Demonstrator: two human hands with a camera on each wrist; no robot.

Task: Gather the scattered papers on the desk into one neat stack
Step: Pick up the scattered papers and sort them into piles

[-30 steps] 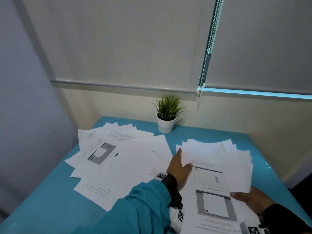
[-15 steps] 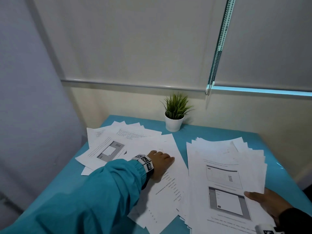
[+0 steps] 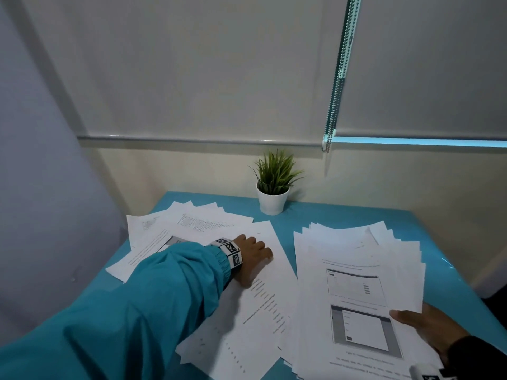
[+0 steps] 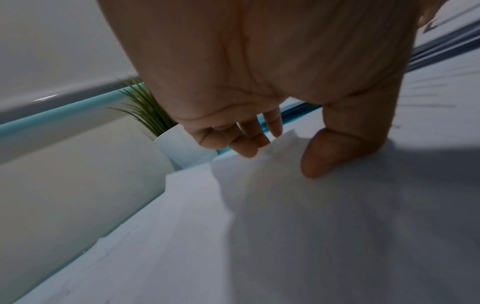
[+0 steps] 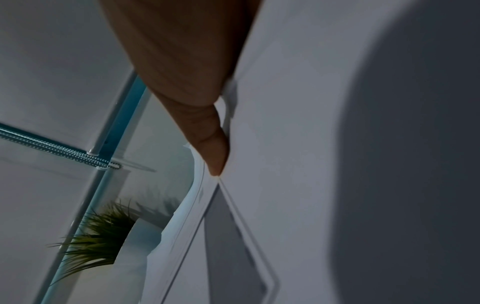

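Left hand (image 3: 253,257) pinching a loose sheet (image 3: 263,297) mid-desk, right hand (image 3: 428,329) gripping the gathered stack (image 3: 356,270) near the right edge; next, probably carrying this sheet over.

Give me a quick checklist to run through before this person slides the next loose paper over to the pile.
1. Left hand has a white printed sheet: ok, thumb and fingers pinch its raised far edge in the left wrist view.
2. Right hand steadies the fanned pile of white papers: ok, thumb on top.
3. Pile neat: not ok, edges splayed.
4. Teal desk gap between sheet and pile free: ok.
5. Small green plant in a white pot out of the path: ok.
6. Only one sheet pinched: cannot tell.
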